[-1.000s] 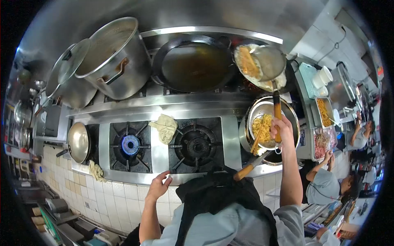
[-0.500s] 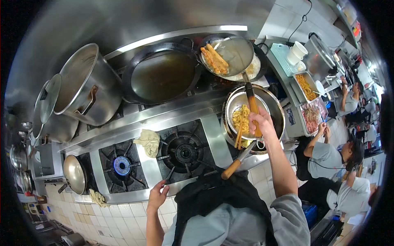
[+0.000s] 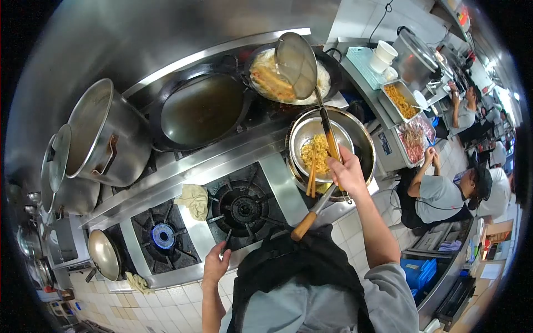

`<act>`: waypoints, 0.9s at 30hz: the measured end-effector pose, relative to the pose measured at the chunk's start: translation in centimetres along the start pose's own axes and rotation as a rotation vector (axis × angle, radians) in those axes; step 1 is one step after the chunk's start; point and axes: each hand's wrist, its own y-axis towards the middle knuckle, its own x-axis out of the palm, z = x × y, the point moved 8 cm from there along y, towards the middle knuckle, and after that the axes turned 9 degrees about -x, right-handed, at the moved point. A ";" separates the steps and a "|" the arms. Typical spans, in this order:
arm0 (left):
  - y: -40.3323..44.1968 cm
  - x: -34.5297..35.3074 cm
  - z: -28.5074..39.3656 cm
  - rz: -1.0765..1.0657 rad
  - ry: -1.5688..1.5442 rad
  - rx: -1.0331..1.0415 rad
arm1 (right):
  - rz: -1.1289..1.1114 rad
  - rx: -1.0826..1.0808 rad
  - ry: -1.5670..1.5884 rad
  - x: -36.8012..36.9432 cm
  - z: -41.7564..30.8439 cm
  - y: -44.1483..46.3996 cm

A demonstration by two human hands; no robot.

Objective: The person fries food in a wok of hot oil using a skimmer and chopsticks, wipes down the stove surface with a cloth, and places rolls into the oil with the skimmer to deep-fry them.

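My right hand (image 3: pixel 348 169) is closed round the wooden handle of a mesh strainer (image 3: pixel 296 65). The strainer is raised beside long golden pieces (image 3: pixel 272 82) in a foaming wok at the back. Beneath the handle, a strainer bowl of yellow food (image 3: pixel 315 154) with chopsticks (image 3: pixel 312 172) rests in a larger metal pot (image 3: pixel 363 136). Another wooden-handled tool (image 3: pixel 304 225) leans out from that pot toward my apron. At the stove's front edge my left hand (image 3: pixel 215 265) is held with thumb and fingers apart, near a burner grate (image 3: pixel 244 209).
A lit burner (image 3: pixel 163 236) burns at left, beside a cloth (image 3: pixel 193 201) and a small pan (image 3: pixel 104 255). Behind are a wok of dark liquid (image 3: pixel 201 109) and tall pots (image 3: pixel 105 144). Food trays (image 3: pixel 401 101) and a co-worker (image 3: pixel 441 197) are at right.
The view has turned and shifted, so the stove appears more slanted. The strainer has tipped more upright over the foaming wok, and the golden pieces now show in the foam to its left.
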 end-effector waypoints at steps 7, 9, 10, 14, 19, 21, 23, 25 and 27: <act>0.7 0.9 1.0 -0.047 -0.076 0.040 | 0.055 -0.039 0.117 -0.9 0.4 -0.6; 1.5 1.9 -0.2 -0.075 -0.167 0.035 | 0.045 0.023 0.044 -1.5 1.6 -1.2; 2.0 2.8 -1.7 -0.111 -0.213 0.016 | 0.022 -0.047 0.032 -1.2 1.6 -1.0; 3.7 4.8 -3.6 -0.351 -0.382 -0.026 | 0.001 -0.319 -0.181 -1.4 -0.1 -1.2; 8.7 5.9 -11.7 -0.428 -0.742 -0.157 | -0.059 -0.140 -0.161 -0.8 0.5 -0.9; 8.3 4.7 -11.3 -0.434 -0.628 -0.112 | -0.053 -0.099 -0.141 -0.8 0.8 -1.0; 7.2 3.7 -8.1 -0.438 -0.420 -0.030 | -0.017 -0.194 -0.083 -0.8 1.3 -1.0; 5.8 2.9 -3.7 -0.430 -0.224 0.045 | -0.001 -0.223 -0.027 -0.7 2.0 -1.1; 2.3 3.1 2.2 -0.451 -0.281 -0.002 | 0.014 -0.224 -0.005 -0.8 1.9 -1.6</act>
